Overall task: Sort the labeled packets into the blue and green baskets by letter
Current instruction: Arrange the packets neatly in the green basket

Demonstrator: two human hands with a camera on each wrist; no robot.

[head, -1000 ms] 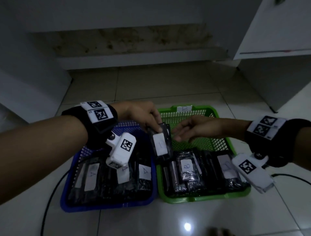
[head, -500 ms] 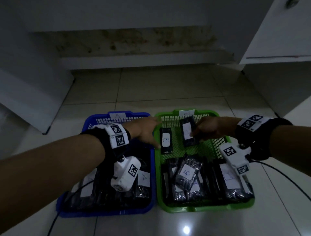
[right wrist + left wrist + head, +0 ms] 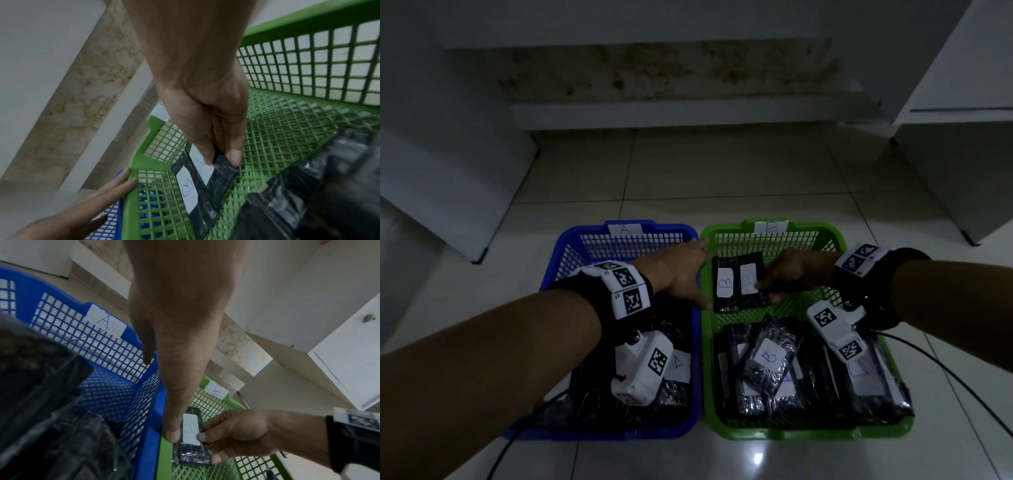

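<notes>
Since half a second ago: second black B-labelled packet (image 3: 751, 282) lowered beside the first, far-left floor of green mesh basket (image 3: 835, 240).
Right hand (image 3: 794, 274) fingers pinch this packet's right edge; left hand (image 3: 681, 274) fingers straight, against the rim. Risk: uneven release could tilt it onto the neighbouring packet (image 3: 725, 287).

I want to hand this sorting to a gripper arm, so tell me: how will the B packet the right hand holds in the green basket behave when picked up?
The B packet looks thin and flat, so probably light. Its glossy wrap may slip under a weak grip. The right hand pinches one edge and it stays fairly straight, so likely semi-stiff.
</notes>
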